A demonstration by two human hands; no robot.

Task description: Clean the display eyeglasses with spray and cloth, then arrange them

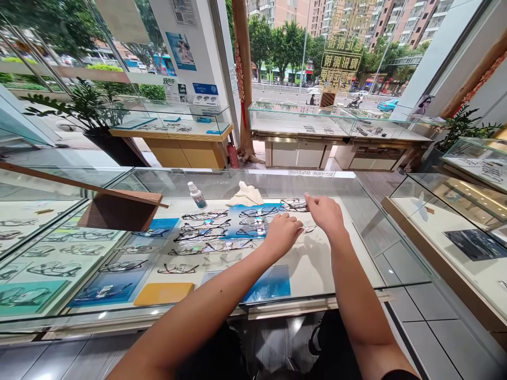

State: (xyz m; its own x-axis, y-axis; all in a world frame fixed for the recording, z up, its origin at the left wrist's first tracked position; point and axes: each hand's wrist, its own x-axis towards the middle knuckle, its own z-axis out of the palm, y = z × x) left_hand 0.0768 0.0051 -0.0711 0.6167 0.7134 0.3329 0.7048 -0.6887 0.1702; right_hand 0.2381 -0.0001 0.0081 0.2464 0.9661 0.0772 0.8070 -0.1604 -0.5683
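My left hand (283, 232) is closed in a loose fist above the glass top of the display counter (356, 248). A thin, clear-framed pair of glasses (307, 229) sticks out from its right side, and it appears to hold them. My right hand (325, 212) hovers just beyond and to the right of them, palm down, fingers stretched toward the left, with nothing visible in it. Under both hands, inside the case, rows of glasses (214, 232) lie on blue and white mats.
A small spray bottle (197, 195) and a crumpled pale cloth (245, 196) sit on the counter top at the back. A wooden stand (119, 209) is at the left. A yellow pad (163, 293) lies in the case. More glass cases flank both sides.
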